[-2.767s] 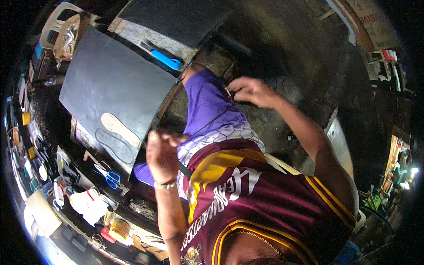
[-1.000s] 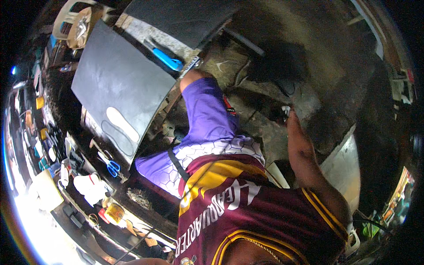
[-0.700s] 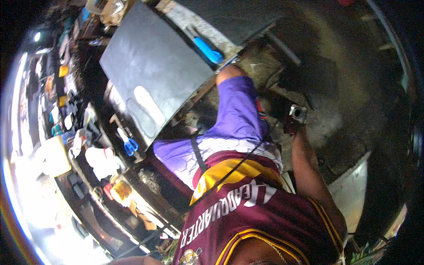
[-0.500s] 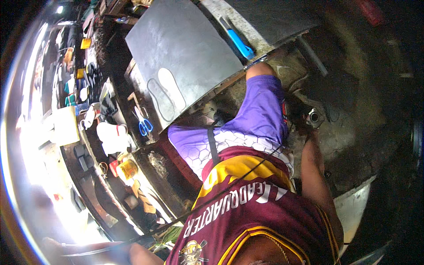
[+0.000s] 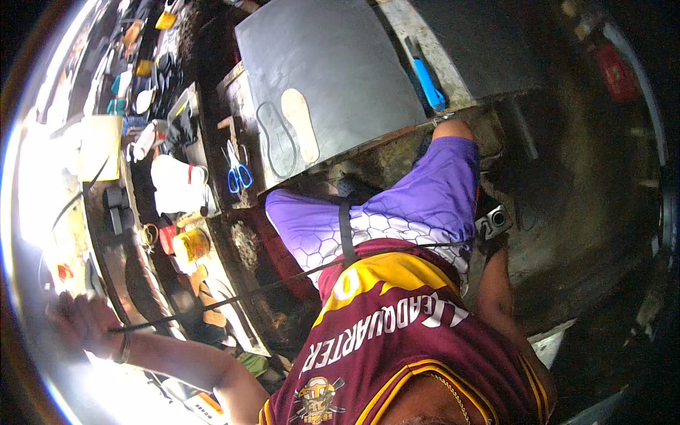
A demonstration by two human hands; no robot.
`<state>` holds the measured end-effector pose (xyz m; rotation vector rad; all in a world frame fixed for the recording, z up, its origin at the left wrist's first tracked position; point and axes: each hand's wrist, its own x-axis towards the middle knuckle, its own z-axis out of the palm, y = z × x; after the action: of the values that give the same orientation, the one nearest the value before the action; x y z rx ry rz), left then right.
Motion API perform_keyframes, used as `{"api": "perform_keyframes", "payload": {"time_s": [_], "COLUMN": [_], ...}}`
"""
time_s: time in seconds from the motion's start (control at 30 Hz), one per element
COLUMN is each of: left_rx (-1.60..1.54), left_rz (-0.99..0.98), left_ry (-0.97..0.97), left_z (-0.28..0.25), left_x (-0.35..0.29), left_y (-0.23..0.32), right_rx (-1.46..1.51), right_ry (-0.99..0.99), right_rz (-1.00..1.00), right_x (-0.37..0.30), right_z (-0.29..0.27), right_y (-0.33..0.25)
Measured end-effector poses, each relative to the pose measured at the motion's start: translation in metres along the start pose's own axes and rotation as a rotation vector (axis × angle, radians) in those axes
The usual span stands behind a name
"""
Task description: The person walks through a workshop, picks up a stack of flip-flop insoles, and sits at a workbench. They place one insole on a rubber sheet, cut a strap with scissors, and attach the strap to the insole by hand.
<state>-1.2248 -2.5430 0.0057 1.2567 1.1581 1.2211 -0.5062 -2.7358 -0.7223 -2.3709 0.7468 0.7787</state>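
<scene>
Your left hand (image 5: pixel 85 322) is stretched far out to the left, low in the view, with a bracelet at the wrist. Its fingers are curled shut around the end of a thin dark cord (image 5: pixel 234 299), which runs taut from that fist rightward and up across your maroon and yellow jersey (image 5: pixel 397 340) toward your purple shorts (image 5: pixel 418 205).

Your right hand (image 5: pixel 489 237) reaches down on the right, just past your knee, and rests at a small grey metal object with a round opening (image 5: pixel 494 219) lying on the dark floor (image 5: pixel 581 191). The hand sits under and against that object; whether the fingers are clamped on it or only touching cannot be told, since most of the hand is hidden.

Ahead of your knees a large grey rubber sheet (image 5: pixel 333 78) leans on the bench (image 5: pixel 212 212), with a sole shape cut out of it (image 5: pixel 299 124) and a second sole outline drawn just left of it. A blue-handled tool (image 5: pixel 427 81) lies at the sheet's far right edge. Blue-handled scissors (image 5: pixel 237 170) lie on the bench left of the sheet, near a white cloth (image 5: pixel 176 185). Nearer you on the bench stands a small yellow tin (image 5: pixel 191 244) beside a red cap, with further clutter running along the bright left rim.
</scene>
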Motion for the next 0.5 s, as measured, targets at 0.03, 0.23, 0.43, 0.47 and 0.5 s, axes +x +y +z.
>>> {"api": "perform_keyframes", "payload": {"time_s": [0.03,0.23,0.43,0.47,0.5], "left_rx": [0.019,0.522,0.195,0.167,0.109], "left_rz": [-0.018,-0.028,0.106,0.143,0.165], "left_ry": [0.016,0.035,-0.733,-0.753,-0.771], "left_z": [-0.001,0.091,0.164,0.170,0.172], "left_x": [0.000,0.001,0.033,0.029,0.022], "left_y": [-0.024,-0.166,-0.250,-0.263,-0.274], "right_rx": [0.007,0.685,-0.253,-0.390,-0.477], "right_ry": [0.031,-0.209,-1.432,-1.632,-1.714], "right_rz": [-0.011,-0.458,-0.680,-0.538,-0.371], "right_x": [-0.009,-0.164,-0.407,-0.437,-0.461], "right_z": [-0.002,-0.001,0.012,0.020,0.033], "right_y": [-0.009,-0.113,-0.134,-0.124,-0.115]}}
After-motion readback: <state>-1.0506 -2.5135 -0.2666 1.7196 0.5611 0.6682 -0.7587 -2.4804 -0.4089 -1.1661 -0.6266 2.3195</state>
